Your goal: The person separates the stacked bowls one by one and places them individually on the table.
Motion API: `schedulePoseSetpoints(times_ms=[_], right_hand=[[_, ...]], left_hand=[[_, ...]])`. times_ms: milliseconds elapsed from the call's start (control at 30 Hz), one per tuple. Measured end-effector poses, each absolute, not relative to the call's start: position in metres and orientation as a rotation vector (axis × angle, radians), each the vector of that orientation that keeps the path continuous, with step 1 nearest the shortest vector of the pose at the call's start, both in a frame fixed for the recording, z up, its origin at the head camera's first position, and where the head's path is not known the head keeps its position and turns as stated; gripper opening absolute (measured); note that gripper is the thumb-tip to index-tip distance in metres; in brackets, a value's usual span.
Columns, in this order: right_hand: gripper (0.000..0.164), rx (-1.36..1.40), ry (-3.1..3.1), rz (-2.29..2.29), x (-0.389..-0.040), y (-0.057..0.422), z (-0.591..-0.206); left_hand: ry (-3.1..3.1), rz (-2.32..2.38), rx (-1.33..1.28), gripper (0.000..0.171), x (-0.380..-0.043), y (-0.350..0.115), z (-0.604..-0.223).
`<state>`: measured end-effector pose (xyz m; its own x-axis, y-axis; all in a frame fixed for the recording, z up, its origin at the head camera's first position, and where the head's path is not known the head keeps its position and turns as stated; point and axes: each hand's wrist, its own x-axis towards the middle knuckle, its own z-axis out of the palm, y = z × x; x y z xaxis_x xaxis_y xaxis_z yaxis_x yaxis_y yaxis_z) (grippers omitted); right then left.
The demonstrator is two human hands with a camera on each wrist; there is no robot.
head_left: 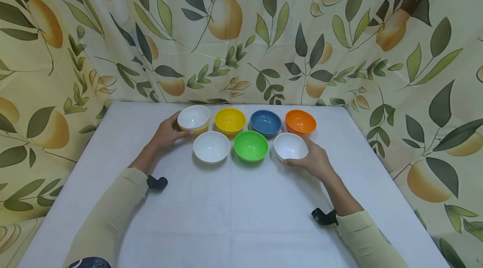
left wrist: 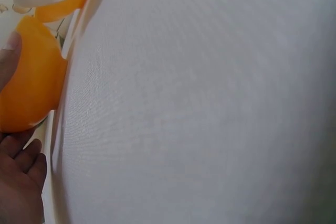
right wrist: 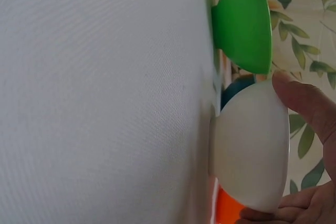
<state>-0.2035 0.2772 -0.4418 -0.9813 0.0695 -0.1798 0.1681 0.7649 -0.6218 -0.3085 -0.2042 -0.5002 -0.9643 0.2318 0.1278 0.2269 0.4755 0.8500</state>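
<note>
At the back left, my left hand (head_left: 167, 134) holds a yellow bowl (left wrist: 37, 80) with a white bowl (head_left: 194, 118) nested in it. The thumb lies on the yellow side and the fingers curl round the opposite side. My right hand (head_left: 317, 160) grips another white bowl (head_left: 291, 146) at the right end of the front row, thumb and fingers at opposite sides of its rim. Beside that bowl stand a green bowl (head_left: 250, 146) and a third white bowl (head_left: 211, 147).
In the back row are another yellow bowl (head_left: 230, 121), a blue bowl (head_left: 266, 123) and an orange bowl (head_left: 300, 122), close behind the front row. A white cloth covers the table (head_left: 226, 209). A fruit-patterned curtain (head_left: 241, 62) hangs behind its far edge.
</note>
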Motion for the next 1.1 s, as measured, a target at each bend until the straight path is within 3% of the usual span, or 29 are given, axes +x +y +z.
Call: schedulePoseSetpoints(times_ms=[1100], right_hand=[[0.118,0.222,2.844,-1.067,-0.2056,0.2750,-0.4503]], left_hand=[[2.676,1.575,0.451,0.093,-0.3104,-0.2052,-0.5007]])
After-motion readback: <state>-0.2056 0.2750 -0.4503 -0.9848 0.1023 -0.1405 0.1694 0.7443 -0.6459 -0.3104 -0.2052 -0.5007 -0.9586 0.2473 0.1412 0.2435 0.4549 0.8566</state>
